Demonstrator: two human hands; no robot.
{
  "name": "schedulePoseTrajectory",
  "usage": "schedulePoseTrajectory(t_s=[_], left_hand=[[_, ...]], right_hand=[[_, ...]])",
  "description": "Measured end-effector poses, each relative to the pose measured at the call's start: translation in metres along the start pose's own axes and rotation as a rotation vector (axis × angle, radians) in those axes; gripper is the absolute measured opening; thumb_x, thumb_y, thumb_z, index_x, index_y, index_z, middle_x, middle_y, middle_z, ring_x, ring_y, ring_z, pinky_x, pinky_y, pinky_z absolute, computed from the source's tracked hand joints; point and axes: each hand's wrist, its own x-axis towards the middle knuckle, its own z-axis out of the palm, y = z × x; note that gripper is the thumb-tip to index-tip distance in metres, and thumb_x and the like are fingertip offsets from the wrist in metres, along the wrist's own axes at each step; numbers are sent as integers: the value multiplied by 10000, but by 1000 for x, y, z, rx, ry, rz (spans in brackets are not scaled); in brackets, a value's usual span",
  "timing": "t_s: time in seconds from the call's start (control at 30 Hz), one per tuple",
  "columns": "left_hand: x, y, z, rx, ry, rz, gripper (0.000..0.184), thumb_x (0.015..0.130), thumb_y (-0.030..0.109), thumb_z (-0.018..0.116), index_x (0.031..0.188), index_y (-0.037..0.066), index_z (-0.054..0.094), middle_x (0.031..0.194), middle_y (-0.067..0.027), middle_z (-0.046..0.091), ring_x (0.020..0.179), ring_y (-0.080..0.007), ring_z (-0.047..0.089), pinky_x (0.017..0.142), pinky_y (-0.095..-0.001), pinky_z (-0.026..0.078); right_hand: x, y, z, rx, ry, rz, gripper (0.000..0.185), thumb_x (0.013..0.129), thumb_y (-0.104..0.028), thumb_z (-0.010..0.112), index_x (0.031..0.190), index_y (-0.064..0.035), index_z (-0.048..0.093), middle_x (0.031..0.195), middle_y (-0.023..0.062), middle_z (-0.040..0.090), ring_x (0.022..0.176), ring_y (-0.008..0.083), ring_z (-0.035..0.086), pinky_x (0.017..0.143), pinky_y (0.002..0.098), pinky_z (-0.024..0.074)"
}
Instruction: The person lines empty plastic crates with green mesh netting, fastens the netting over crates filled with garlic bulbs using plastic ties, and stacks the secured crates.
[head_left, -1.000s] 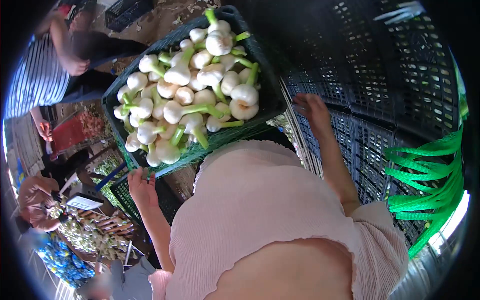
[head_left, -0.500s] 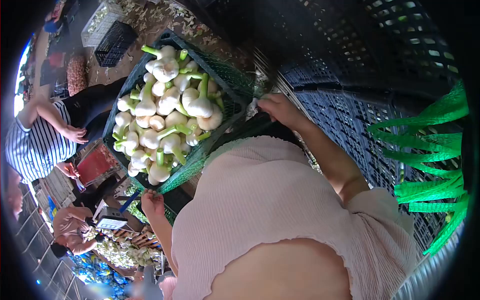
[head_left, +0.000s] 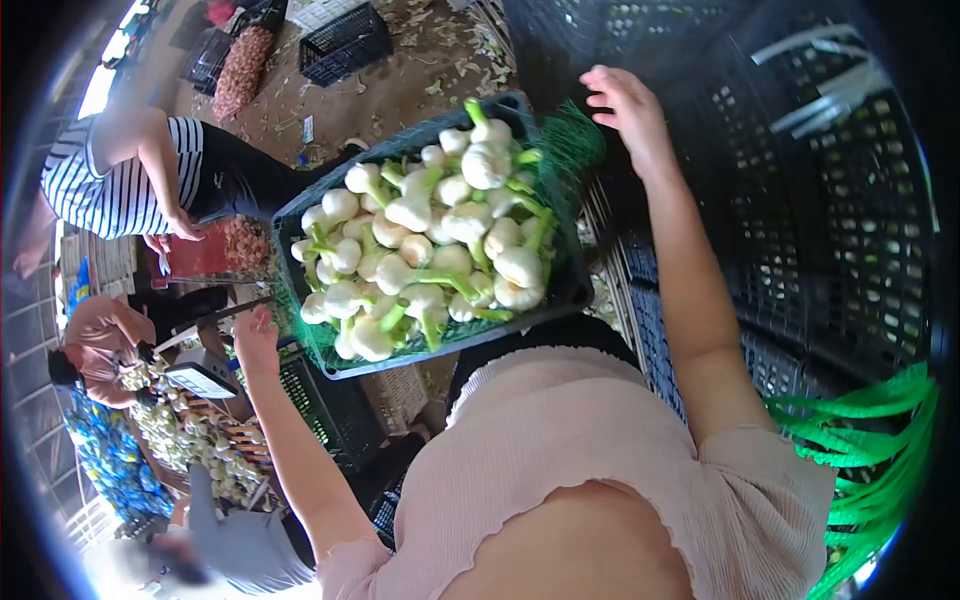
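A dark crate (head_left: 455,347) heaped with white garlic bulbs (head_left: 410,211) on short green stalks stands in front of me. Green netting (head_left: 572,148) lines it and bunches over its far right end. My right hand (head_left: 628,115) is raised beyond that bunch, apart from it, with the fingers spread and nothing in them. Beside the crate's left edge is my left hand (head_left: 257,338), its fingers loosely bent and apart, with no object visible in them. Netting also hangs at the crate's near left corner, close to this hand.
Stacked black crates (head_left: 760,230) rise on my right, with green net strips (head_left: 860,430) hanging there. To the left stand a person in a striped top (head_left: 130,175) and another by a scale (head_left: 200,378). An open black crate (head_left: 345,45) and a full red sack (head_left: 242,75) sit behind.
My right hand has come off the crate's right end and moved up and outward, fingers opening. My left hand has shifted left, away from the netting edge. The view has turned.
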Motion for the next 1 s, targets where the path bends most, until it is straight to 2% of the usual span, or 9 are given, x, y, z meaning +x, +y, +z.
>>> schedulePoseTrajectory(t_s=[0.2, 0.27, 0.43, 0.53, 0.6, 0.77, 0.83, 0.9, 1.0], left_hand=[[130, -26, 28, 358, 22, -438, 586, 724, 579, 493, 1042, 87, 487, 977, -104, 543, 907, -225, 487, 824, -395, 363], [164, -41, 38, 219, -396, -515, 613, 735, 571, 485, 1095, 76, 493, 962, -116, 573, 889, -245, 526, 800, -411, 401], [216, -52, 58, 188, -401, -620, 189, 749, 222, 568, 823, 57, 625, 832, -75, 613, 763, -207, 572, 693, -338, 458], [191, -4, 69, 920, -229, 585, 176, 755, 151, 542, 857, 32, 622, 762, -118, 618, 709, -194, 591, 642, -304, 437], [122, 55, 66, 925, 230, 849, 172, 772, 132, 522, 853, 13, 616, 807, -123, 616, 727, -157, 582, 680, -265, 433], [-4, 94, 38, 764, -270, 964, 120, 731, -37, 545, 821, 29, 590, 653, 5, 493, 543, -73, 442, 512, -193, 361], [-28, 82, 3, 183, -171, 647, 204, 737, -47, 520, 909, 54, 562, 723, 13, 459, 484, -40, 372, 430, -150, 289], [-42, 74, -40, -198, -200, 623, 464, 756, 99, 566, 1177, 106, 371, 927, -50, 469, 708, -110, 460, 587, -225, 399], [-59, 48, -85, -169, -341, 436, 999, 610, 320, 716, 1344, 176, 55, 1288, -137, 296, 1154, -264, 334, 894, -423, 340]], right_hand=[[58, 95, 33, -435, -517, 698, 679, 739, -654, 384, 998, -49, 550, 1001, 120, 531, 895, 243, 510, 748, 385, 442], [65, 98, 42, -354, -473, 843, 566, 764, -568, 449, 937, -41, 565, 903, 108, 560, 814, 247, 542, 707, 391, 451], [130, 125, 38, -809, -388, 136, 285, 785, -307, 533, 809, -26, 571, 731, 58, 573, 715, 185, 558, 650, 329, 434], [135, 35, 74, -638, 29, -490, 203, 808, -208, 506, 795, -14, 566, 707, 55, 581, 694, 136, 550, 651, 272, 417], [92, -71, 80, -544, -2, -432, 174, 821, -165, 489, 858, -10, 559, 743, 64, 586, 696, 124, 543, 672, 256, 420], [-28, -85, 42, -474, -171, -278, 172, 840, -128, 474, 917, 5, 551, 829, 56, 594, 734, 130, 542, 684, 230, 424], [-53, -63, 6, -221, -23, -87, 247, 811, -127, 516, 1024, -3, 500, 961, 74, 556, 848, 160, 523, 733, 252, 416], [-77, -47, -15, 7, 191, -45, 486, 748, -140, 608, 1174, -17, 410, 1133, 114, 485, 1013, 213, 480, 832, 293, 396], [-110, -29, -19, -805, -210, -171, 965, 562, -205, 754, 1311, -39, 169, 1316, 155, 269, 1215, 264, 272, 983, 345, 256]])
